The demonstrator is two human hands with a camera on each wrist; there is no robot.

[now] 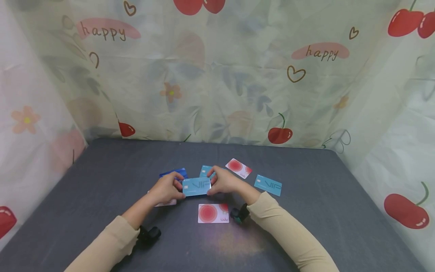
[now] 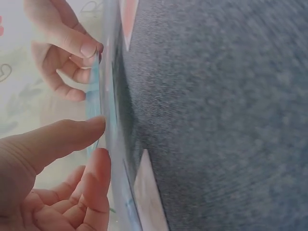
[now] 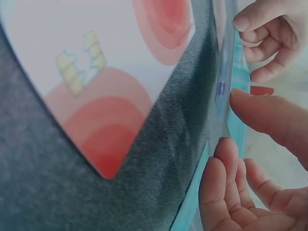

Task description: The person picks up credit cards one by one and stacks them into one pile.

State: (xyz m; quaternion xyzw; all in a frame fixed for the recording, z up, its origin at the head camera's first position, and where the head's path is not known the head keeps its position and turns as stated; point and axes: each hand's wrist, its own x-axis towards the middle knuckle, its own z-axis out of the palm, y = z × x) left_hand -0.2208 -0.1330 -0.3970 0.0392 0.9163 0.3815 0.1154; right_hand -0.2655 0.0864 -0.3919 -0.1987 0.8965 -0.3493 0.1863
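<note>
A light blue card [image 1: 196, 186] with "VIP" lettering and a small chip is held between both hands. At its left end, my left hand [image 1: 166, 188] pinches the edge between thumb and fingers. The opposite end is pinched by my right hand [image 1: 222, 181]. In the left wrist view the card [image 2: 94, 91] appears nearly edge-on, raised off the table. Beneath the left hand a white-and-pink card [image 1: 166, 203] is partly hidden, with a dark blue card [image 1: 180, 172] just behind it. Another light blue card [image 1: 205, 170] is partly covered behind the right fingers.
Nearer me lies a white card with red circles [image 1: 213, 214]. A similar card [image 1: 238, 168] is at the back right, and a light blue VIP card [image 1: 268, 185] lies right of the right hand. The dark table [image 1: 306, 211] ends at a patterned curtain [image 1: 210, 94].
</note>
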